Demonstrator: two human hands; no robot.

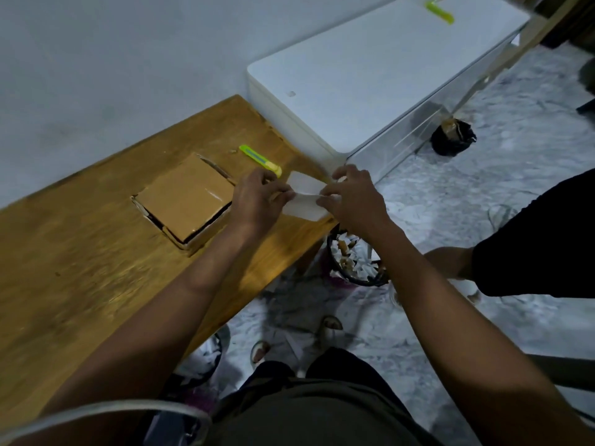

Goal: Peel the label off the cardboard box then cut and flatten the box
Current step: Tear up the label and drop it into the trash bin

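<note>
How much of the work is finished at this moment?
Done: the white label appears off the cardboard box. In hand: left hand and right hand both hold it. Left: the box stands uncut and the green cutter lies untouched.

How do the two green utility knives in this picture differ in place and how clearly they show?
The near knife lies on the wooden table, beside the cardboard box; the far knife lies on the white table. The near one shows whole; the far one is blurred, at the frame's edge. Both are green, and neither is held.
</note>
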